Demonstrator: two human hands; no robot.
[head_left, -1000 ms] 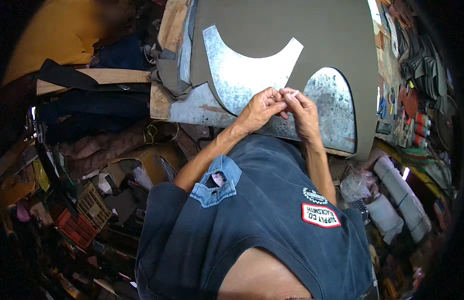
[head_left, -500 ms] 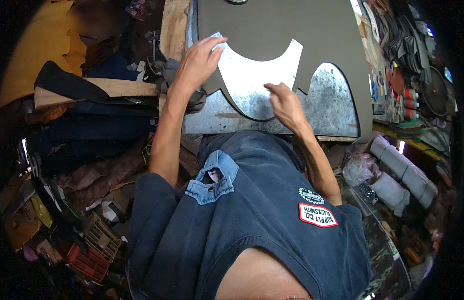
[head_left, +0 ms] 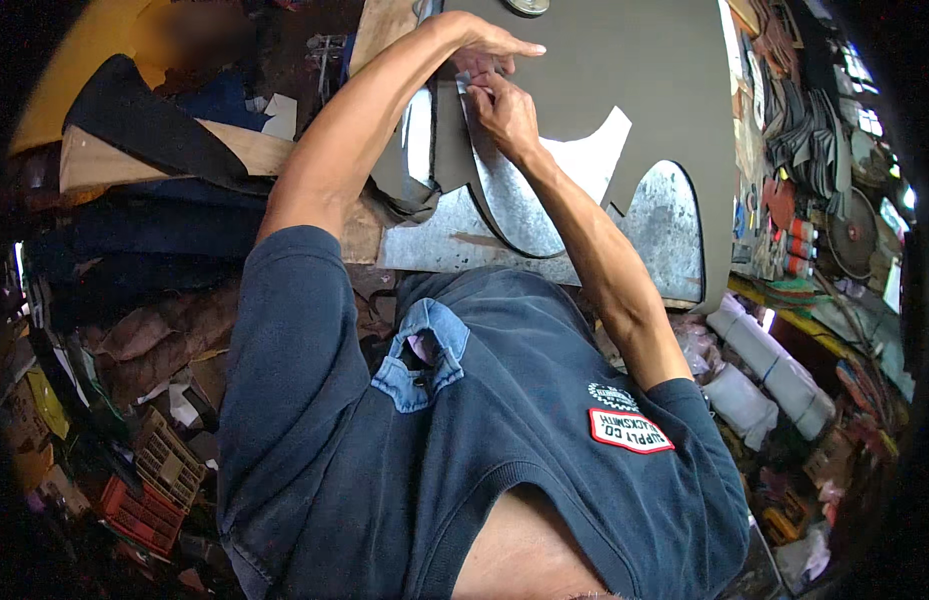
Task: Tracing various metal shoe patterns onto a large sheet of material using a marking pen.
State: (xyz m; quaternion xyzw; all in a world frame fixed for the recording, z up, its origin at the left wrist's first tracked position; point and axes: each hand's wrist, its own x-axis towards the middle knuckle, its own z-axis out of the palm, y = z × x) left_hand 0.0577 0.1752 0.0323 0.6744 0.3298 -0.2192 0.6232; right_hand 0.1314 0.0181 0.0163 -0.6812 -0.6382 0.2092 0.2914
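A pale, shiny U-shaped flat piece [head_left: 529, 195] lies on a dark grey-brown sheet [head_left: 654, 80], whose near edge is cut in curves. My right hand [head_left: 506, 115] is at the piece's far left tip, fingers curled together. What they pinch, if anything, is too small to make out. Just beyond it, my left hand [head_left: 489, 45] hovers over the sheet with its fingers stretched out to the right. It partly overlaps the right fingertips in view. Stained metal worktop [head_left: 662, 235] shows through the sheet's arched cut-out.
A round metal object [head_left: 527, 6] rests on the sheet at the far edge. To the left, a black curved strip [head_left: 149, 125] lies over a wooden board [head_left: 246, 148]. Dark strips [head_left: 809, 140] hang at the right, above wrapped rolls [head_left: 774, 365]. Plastic crates [head_left: 144, 513] sit at lower left.
My right hand has moved from the U-shaped piece's near edge up to its far left tip. My left hand has shifted farther away and to the right. The whole view has shifted slightly.
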